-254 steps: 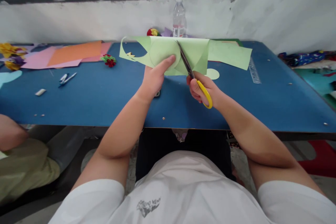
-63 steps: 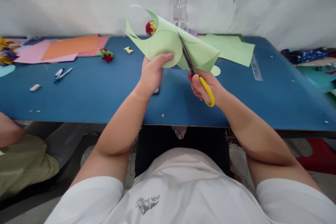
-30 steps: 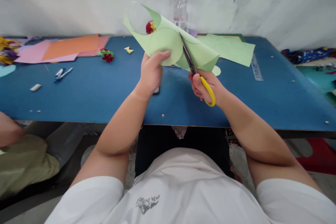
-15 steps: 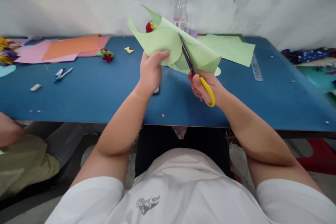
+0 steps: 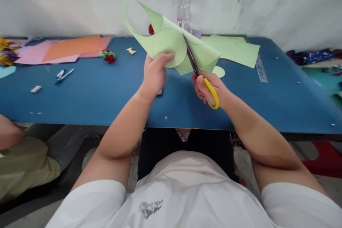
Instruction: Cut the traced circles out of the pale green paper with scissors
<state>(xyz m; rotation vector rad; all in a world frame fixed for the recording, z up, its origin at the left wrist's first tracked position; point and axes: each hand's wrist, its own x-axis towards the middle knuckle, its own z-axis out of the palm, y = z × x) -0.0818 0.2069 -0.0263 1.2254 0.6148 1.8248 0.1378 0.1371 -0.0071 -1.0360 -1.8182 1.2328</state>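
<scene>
My left hand (image 5: 155, 71) pinches a sheet of light green paper (image 5: 171, 44), thumb on top of a round, partly cut-out part. Curved strips with rounded gaps stick up at the sheet's far left, and its right side curls over. In my right hand (image 5: 207, 87) is a pair of scissors (image 5: 192, 57) with yellow handles and dark blades. The blades lie against the right edge of the round part, pointing away from me; how far apart they are is hard to tell. A cut pale green disc (image 5: 219, 72) rests on the table just past my right hand.
The blue table (image 5: 120, 96) holds orange paper (image 5: 73, 49), a red-and-green paper flower (image 5: 108, 56), a compass (image 5: 64, 76), an eraser (image 5: 36, 89), more green paper (image 5: 235, 50) and a clear ruler (image 5: 261, 69). A plastic bottle (image 5: 183, 9) stands by the wall. Another person (image 5: 26, 164) sits at left.
The green paper has turned and shifted slightly in my left hand, its left strips rising further left. More of the disc on the table shows. My right hand stays nearly in place.
</scene>
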